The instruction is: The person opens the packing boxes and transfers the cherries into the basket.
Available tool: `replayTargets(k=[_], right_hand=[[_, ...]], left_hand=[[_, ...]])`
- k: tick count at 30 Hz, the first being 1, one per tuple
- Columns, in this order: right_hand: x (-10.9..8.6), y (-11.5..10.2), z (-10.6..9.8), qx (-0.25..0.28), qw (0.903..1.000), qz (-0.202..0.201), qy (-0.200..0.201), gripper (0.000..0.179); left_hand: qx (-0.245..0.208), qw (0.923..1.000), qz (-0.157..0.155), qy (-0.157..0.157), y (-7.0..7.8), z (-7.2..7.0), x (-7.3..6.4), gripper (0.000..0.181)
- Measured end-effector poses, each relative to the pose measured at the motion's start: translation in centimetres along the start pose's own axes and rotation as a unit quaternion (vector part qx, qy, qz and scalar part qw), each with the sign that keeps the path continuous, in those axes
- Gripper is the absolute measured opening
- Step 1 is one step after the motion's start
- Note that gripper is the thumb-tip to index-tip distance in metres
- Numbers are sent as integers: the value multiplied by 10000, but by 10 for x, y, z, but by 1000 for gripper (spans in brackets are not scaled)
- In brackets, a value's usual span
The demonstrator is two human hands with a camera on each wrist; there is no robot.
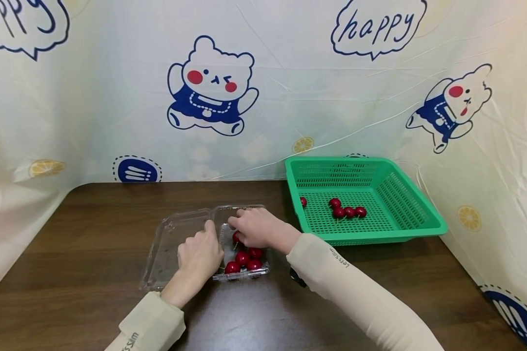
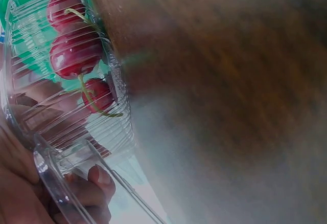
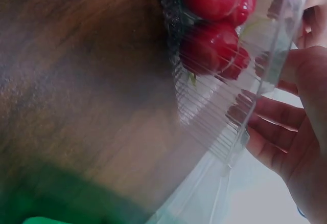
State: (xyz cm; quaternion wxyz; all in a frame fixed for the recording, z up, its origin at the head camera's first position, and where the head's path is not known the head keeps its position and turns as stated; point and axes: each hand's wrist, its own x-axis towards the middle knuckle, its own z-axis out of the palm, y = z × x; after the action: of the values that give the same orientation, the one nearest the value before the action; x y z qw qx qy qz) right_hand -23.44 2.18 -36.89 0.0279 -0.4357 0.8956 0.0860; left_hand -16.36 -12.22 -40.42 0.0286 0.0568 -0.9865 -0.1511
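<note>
Fingers of your left hand (image 1: 200, 253) grip the clear box (image 1: 227, 242); I cannot tell if your right hand (image 1: 259, 227) pinches anything. Glossy, dark-red cherries (image 1: 242, 258) with green stems (image 2: 88, 95) lie inside.

Bright light, tabletop (image 1: 246, 317) glare, wrist views seemingly hazy

backdrop (image 1: 290, 97) carries "happy" inside a speech bubble (image 1: 379, 28) at upper right; a second bubble (image 1: 24, 24) at upper left, cut by the frame edge, shows "appy"; right sleeve (image 1: 360, 292) appears to read "letsslim"; left sleeve (image 1: 153, 321) shows partial lettering ending "slim".
</note>
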Motion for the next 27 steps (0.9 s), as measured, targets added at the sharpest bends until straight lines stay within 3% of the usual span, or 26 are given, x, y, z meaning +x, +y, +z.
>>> replayTargets(k=[15,27], right_hand=[[4,-10,16,271,9996,-100,-74,17],[7,-14,26,81,9999,-45,39,13]], left_hand=[[26,10000,9,11,0,0,0,21],[0,10000,26,35,0,1,0,19]])
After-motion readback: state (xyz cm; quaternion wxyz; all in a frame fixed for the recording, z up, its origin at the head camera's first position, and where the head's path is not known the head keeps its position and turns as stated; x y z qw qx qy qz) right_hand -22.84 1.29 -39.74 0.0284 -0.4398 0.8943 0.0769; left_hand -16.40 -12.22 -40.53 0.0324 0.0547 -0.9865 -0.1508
